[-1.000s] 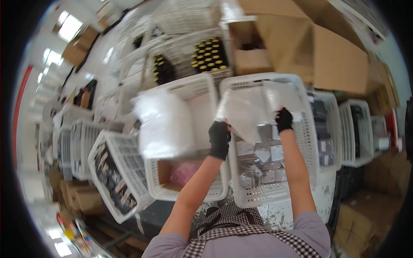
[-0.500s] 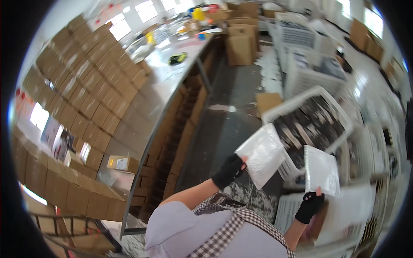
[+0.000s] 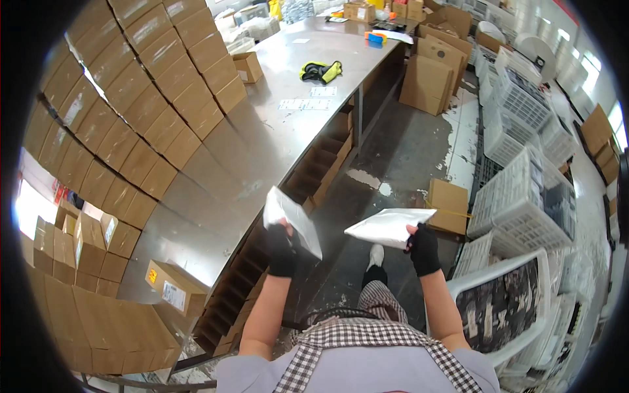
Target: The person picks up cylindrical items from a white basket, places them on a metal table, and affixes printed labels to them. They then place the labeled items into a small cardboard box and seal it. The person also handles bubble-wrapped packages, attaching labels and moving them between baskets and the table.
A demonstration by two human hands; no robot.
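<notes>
Both of my hands wear black gloves with bare fingertips. My left hand (image 3: pixel 282 252) is closed on a flat, shiny white plastic packet (image 3: pixel 295 224), held tilted near the edge of the metal table. My right hand (image 3: pixel 423 250) grips the edge of a second white packet (image 3: pixel 388 227), which lies nearly level over the aisle floor. A gap separates the two packets. What is inside them is hidden. Some of my fingers are out of sight behind the packets.
The long metal table (image 3: pixel 226 164) runs along my left, with stacked cartons (image 3: pixel 141 82) and a single labelled carton (image 3: pixel 175 288). A black-and-yellow item (image 3: pixel 321 71) lies farther along. White crates (image 3: pixel 524 196) line the right; a crate of dark packets (image 3: pixel 501 304) stands near my right arm.
My body has turned left, away from the crate of dark packets and toward the table. Both packets have come along in my hands, and one foot now shows stepping down the aisle.
</notes>
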